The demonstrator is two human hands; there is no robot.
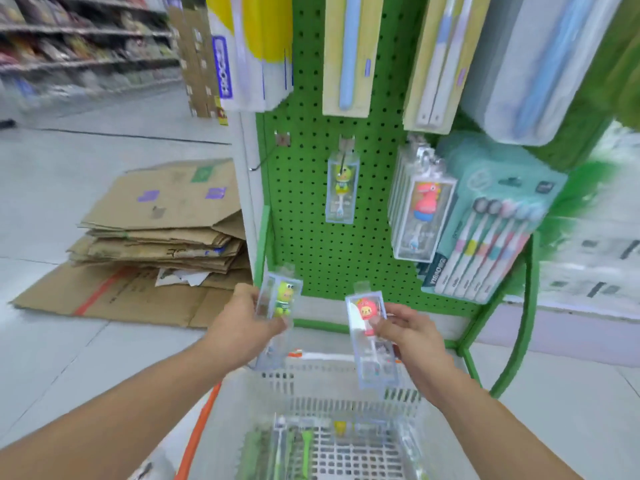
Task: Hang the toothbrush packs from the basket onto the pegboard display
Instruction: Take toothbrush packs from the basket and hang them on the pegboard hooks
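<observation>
Two clear toothbrush packs are in our hands, both held above the white basket [346, 382] and below the green pegboard [311, 216]. Our left hand [239, 327] grips the green-figure pack [278, 299] with curled fingers, while our right hand [412, 336] pinches the red-figure pack [367, 327]. More packs lie inside the basket.

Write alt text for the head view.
Left hand holds a green-character toothbrush pack, right hand a red-character pack, above a white basket facing a green pegboard of hanging packs.
</observation>
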